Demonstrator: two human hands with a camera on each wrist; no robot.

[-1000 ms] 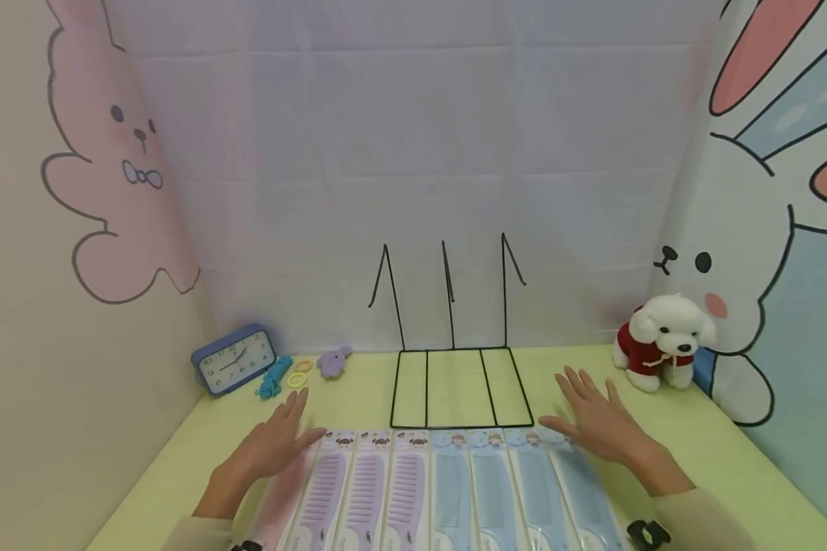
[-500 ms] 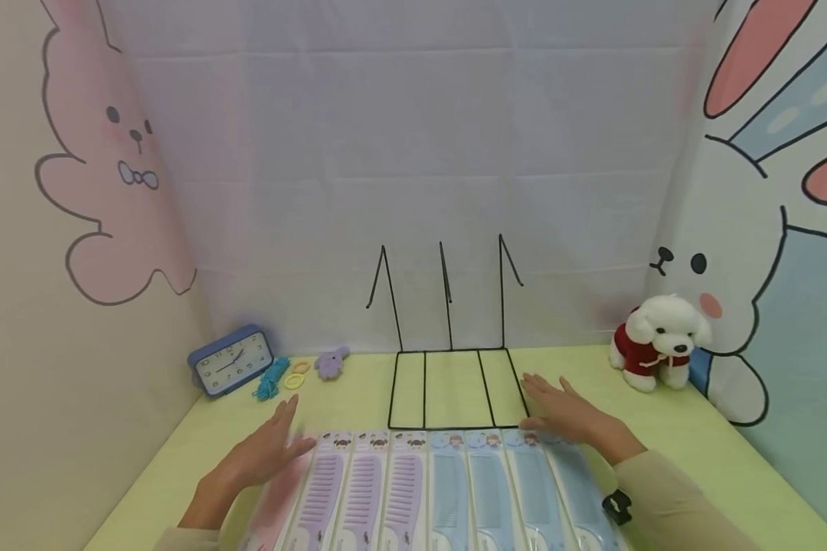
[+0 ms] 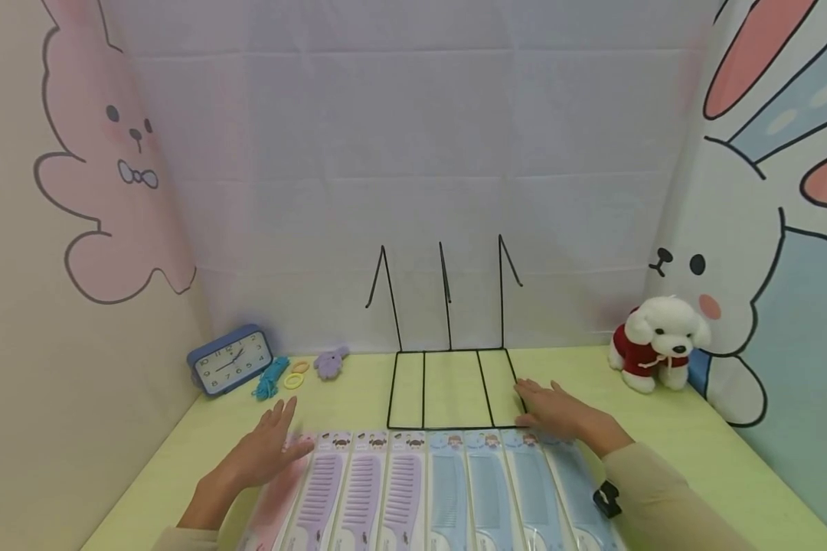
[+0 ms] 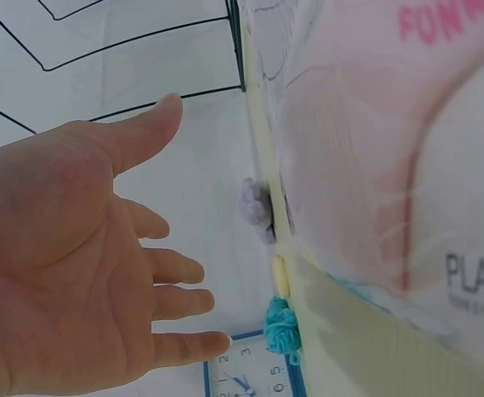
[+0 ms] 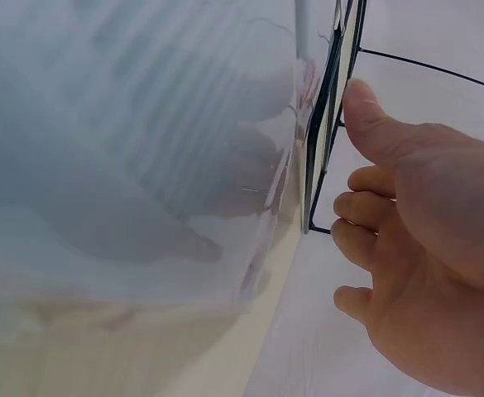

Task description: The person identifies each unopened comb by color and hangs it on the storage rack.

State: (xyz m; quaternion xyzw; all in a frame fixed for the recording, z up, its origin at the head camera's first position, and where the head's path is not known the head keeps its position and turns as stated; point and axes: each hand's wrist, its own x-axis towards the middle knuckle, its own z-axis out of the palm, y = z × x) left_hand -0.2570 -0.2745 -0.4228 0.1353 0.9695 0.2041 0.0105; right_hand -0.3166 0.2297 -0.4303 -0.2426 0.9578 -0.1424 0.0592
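A row of packaged combs lies across the near part of the table: a pink comb [image 3: 276,497] at the left, then purple combs [image 3: 361,493], then blue combs [image 3: 492,493]. My left hand [image 3: 262,448] is beside the pink pack, its fingers spread and nothing in them, as the left wrist view confirms. At the right front corner of a black wire rack [image 3: 423,390] is my right hand [image 3: 558,409]. Its fingertips overlap the rack's right side wire in the head view. In the right wrist view the thumb [image 5: 370,124] and fingers hold nothing.
A blue clock [image 3: 230,360], a turquoise cord bundle [image 3: 271,378], yellow rings [image 3: 294,380] and a purple toy [image 3: 331,363] lie at the back left. A white plush dog [image 3: 658,340] sits back right. The rack's upright prongs [image 3: 501,291] stand before the white backdrop.
My right hand has moved left, from beyond the blue combs to the rack's right side. My left hand has lowered slightly and moved a little left.
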